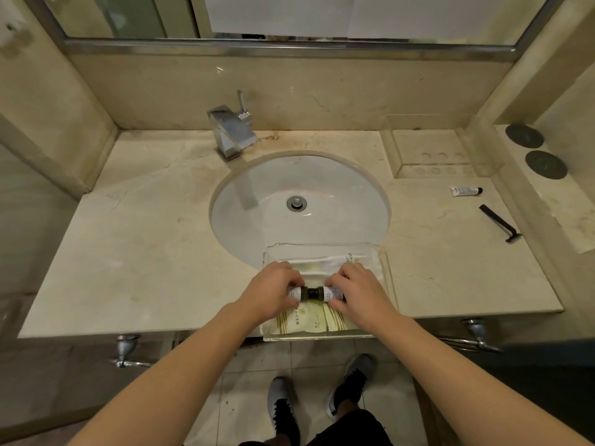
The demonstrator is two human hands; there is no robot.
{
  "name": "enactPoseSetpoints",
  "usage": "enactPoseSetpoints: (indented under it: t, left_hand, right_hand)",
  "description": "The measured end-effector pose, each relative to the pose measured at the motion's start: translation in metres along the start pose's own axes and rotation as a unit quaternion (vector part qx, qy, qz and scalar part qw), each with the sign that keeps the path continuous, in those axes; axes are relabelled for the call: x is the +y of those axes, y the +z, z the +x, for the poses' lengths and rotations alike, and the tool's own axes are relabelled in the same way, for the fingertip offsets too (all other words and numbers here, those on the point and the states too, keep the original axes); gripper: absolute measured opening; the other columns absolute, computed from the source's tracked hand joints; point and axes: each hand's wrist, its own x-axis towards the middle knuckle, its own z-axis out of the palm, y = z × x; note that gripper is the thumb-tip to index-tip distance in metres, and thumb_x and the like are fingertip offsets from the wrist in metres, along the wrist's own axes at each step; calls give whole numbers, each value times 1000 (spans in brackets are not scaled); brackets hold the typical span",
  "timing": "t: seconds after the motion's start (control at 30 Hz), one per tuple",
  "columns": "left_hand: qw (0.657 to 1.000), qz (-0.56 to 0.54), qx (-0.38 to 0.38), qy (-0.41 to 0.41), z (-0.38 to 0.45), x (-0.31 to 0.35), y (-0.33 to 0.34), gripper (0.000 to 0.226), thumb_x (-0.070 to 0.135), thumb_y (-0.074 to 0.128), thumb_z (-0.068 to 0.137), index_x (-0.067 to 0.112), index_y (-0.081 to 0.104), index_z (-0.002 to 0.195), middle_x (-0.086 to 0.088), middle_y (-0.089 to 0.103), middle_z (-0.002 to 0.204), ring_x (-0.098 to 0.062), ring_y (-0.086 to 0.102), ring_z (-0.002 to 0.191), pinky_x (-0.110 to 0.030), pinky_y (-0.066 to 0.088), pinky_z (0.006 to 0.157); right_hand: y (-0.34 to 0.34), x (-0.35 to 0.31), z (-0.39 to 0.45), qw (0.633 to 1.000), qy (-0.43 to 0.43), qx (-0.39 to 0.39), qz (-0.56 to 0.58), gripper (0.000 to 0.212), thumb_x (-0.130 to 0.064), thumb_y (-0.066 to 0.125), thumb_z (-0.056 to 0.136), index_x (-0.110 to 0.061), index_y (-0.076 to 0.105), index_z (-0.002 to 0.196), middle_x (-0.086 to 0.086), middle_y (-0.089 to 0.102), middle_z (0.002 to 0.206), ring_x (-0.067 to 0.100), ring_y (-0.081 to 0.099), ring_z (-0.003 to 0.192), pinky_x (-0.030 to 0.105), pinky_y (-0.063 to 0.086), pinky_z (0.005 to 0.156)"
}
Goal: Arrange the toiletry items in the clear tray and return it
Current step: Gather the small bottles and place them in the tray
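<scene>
Marble tabletop [145, 252] carries the clear tray [384, 272] before the sink [299, 201], both hands' fingers [291, 280] curled round two small bottles [314, 293] laid inside over sachets [309, 320], while tube [465, 190] and razor [499, 223], right of the sink, remain unpacked

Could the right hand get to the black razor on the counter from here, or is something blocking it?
Probably yes, once freed. The razor lies alone on bare counter to the right of the clear tray, nothing between. But the right hand now grips a small bottle over the tray, so it must let go first.
</scene>
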Motion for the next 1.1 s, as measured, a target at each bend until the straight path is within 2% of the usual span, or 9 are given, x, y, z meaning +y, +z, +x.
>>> enactPoseSetpoints:
  t: [0.2,0.4,0.5,0.67,0.93,1.1]
  left_hand:
    - [1000,17,-1,7,5,2,1,30,25,76,73,20,66,101,2,60,98,-16,50,91,-31,47,79]
    - [999,33,-1,20,20,14,-3,50,45,78,65,27,59,108,6,55,101,-15,49,95,-31,46,83]
    - [999,8,4,32,33,25,-9,50,50,76,66,29,58,108,9,53,99,-13,48,94,-28,43,82]
    - [998,-21,27,48,66,53,-14,35,44,70,75,27,60,104,9,54,96,-12,50,93,-27,44,83]
    - [995,-30,22,88,142,121,-1,21,34,62,87,22,61,104,8,55,93,-11,49,85,-22,39,76]
    - [995,-29,1,98,204,174,15,20,32,58,89,22,61,106,8,53,95,-10,48,84,-20,38,77]
  right_hand:
    - [4,2,0,1000,-11,15,10,31,-29,72,80,-19,66,108,0,56,98,22,51,93,32,42,78]
    - [-7,2,0,999,18,30,19,39,-46,62,83,-24,61,115,-5,54,110,16,47,103,29,40,88]
    - [-19,12,2,997,46,56,36,36,-44,60,86,-22,62,115,-3,57,110,17,50,103,30,42,88]
    - [-47,46,2,983,130,102,76,28,-34,56,91,-17,63,113,-1,58,110,18,52,103,31,44,88]
    - [-83,132,-16,929,312,161,120,20,-26,54,92,-18,64,107,-1,57,105,19,55,101,34,49,77]
    - [-101,194,-27,898,396,157,107,23,-27,50,94,-22,59,115,-4,52,117,16,55,104,27,43,72]
